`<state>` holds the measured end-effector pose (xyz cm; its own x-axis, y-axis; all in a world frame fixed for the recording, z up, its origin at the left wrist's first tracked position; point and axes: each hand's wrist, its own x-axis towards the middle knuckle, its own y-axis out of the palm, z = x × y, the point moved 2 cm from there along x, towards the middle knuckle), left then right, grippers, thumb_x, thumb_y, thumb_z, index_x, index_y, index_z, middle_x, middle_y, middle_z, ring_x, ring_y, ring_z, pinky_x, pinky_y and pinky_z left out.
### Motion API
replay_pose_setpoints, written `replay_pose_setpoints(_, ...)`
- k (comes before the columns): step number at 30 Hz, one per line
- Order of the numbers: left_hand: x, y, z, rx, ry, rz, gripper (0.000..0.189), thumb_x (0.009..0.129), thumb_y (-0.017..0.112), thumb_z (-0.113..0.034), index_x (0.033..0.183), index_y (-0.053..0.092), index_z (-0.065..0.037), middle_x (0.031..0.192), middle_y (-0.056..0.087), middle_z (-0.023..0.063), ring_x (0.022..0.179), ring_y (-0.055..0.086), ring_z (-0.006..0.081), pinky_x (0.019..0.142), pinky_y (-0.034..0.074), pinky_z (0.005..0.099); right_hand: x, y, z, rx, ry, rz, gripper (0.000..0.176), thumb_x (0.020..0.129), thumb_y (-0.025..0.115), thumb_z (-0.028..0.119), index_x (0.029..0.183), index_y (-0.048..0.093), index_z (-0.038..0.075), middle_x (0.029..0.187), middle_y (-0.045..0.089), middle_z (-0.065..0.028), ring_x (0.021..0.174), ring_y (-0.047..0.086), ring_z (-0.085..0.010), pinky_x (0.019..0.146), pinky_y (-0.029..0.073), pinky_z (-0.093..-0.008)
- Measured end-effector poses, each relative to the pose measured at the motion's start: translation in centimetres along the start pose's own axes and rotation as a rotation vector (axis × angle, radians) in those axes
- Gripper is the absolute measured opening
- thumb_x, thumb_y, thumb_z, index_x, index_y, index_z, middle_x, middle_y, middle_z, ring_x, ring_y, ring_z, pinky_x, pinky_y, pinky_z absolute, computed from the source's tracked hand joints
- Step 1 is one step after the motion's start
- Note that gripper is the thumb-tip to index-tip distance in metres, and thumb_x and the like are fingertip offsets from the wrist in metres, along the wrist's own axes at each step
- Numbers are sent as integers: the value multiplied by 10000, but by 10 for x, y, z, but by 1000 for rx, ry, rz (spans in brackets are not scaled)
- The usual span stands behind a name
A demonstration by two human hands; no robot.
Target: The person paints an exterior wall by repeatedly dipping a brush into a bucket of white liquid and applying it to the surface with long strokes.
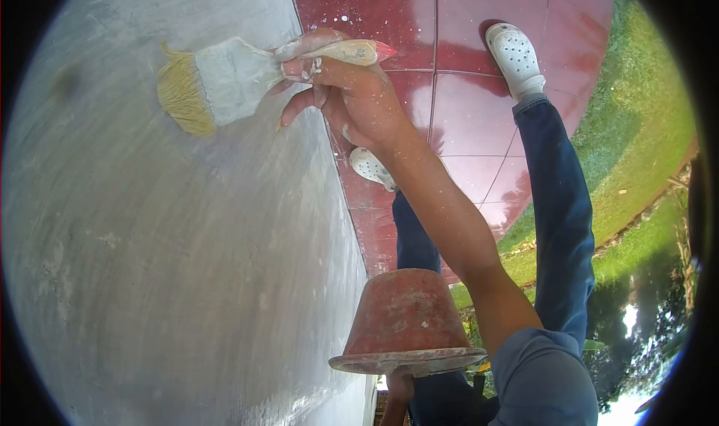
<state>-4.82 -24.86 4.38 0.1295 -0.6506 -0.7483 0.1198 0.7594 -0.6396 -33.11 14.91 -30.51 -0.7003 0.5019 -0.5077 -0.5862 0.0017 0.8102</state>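
Observation:
My right hand (337, 81) is closed around the handle of a wide paintbrush (236, 78) with pale yellow bristles and a red-tipped wooden end. White paint coats the brush's broad ferrule and spots my fingers. The bristles point left, overlapping the grey streaked wall (172, 261). Lower in the view, my left hand (401, 388) grips the rim of a worn reddish bucket (408, 314). Most of that hand is hidden under the rim, and the bucket's inside is out of sight.
Red glossy tiles (472, 119) speckled with white run along the wall. My white clogs (515, 55) stand on them, below blue jeans (558, 201). Grass (636, 96) borders the tiles at the right, with trees (629, 336) beyond.

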Motion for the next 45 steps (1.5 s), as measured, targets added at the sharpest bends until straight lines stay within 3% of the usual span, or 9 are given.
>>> replay_pose_setpoints(8, -3, 16, -5, -19, 32, -54, 122, 731, 600, -1, 827, 567, -69, 797, 552, 27, 786, 546, 140, 698, 429, 286, 74, -163, -81, -145, 149, -404, 267, 885, 602, 55, 1126, 593, -60, 1049, 658, -184, 917, 694, -285, 754, 628, -382)
replay_pose_setpoints(11, 18, -24, 18, 288, 313, 69, 117, 736, 596, -14, 839, 578, -68, 803, 556, 30, 795, 547, 138, 715, 432, 285, 80, -155, -61, -576, 142, -450, 250, 854, 639, 35, 1083, 633, -64, 1039, 668, -174, 910, 698, -284, 755, 631, -354)
replay_pose_setpoints(18, 9, -4, 7, 23, 20, -3, 33, 758, 584, -50, 760, 560, -73, 739, 509, 14, 704, 514, 126, 644, 412, 265, 16, 1, 9, -324, -18, -139, 164, 833, 648, 6, 988, 681, -37, 993, 690, -156, 871, 698, -281, 691, 637, -373)
replay_pose_setpoints(21, 10, -11, 10, 245, 283, -20, 71, 769, 577, -47, 720, 551, -92, 692, 455, -10, 641, 472, 96, 575, 374, 237, 23, -12, 3, 7, 124, 21, 185, 854, 629, 4, 1030, 647, -50, 1016, 680, -175, 900, 698, -300, 723, 635, -386)
replay_pose_setpoints(25, -14, 18, -10, 124, 6, -60, 113, 777, 580, -35, 711, 532, -113, 671, 444, -27, 598, 459, 78, 514, 351, 227, 80, -97, -65, 208, 271, -60, 270, 900, 596, 35, 1150, 577, -65, 1100, 639, -200, 965, 679, -296, 766, 634, -393)
replay_pose_setpoints(30, -11, 14, -14, 131, -34, -76, 134, 773, 589, -30, 708, 516, -121, 643, 428, -31, 547, 439, 87, 471, 342, 236, 118, -171, -64, -502, 51, -486, 203, 863, 635, -4, 1051, 641, -80, 1018, 672, -168, 852, 699, -255, 780, 631, -324)
replay_pose_setpoints(35, -17, 41, -20, 37, 2, -158, 143, 768, 599, -32, 718, 506, -128, 607, 388, -31, 503, 408, 91, 440, 318, 240, 94, -68, -45, -685, -77, -270, 143, 821, 670, -13, 954, 703, -53, 954, 686, -146, 836, 684, -208, 742, 628, -298)
replay_pose_setpoints(40, -6, 13, -13, 46, -54, -107, 76, 761, 597, -35, 760, 554, -99, 656, 474, -21, 572, 492, 135, 515, 401, 278, 32, 10, 31, -11, 12, 40, 166, 834, 669, 46, 984, 665, -25, 966, 690, -185, 838, 701, -293, 698, 625, -413)
replay_pose_setpoints(45, -3, -7, -6, 159, 51, -36, 99, 756, 583, -33, 849, 584, -66, 760, 540, 12, 675, 548, 161, 607, 448, 294, 75, -51, -45, 292, 237, -21, 271, 878, 630, 52, 1125, 587, -52, 1066, 651, -199, 942, 685, -319, 748, 619, -444)
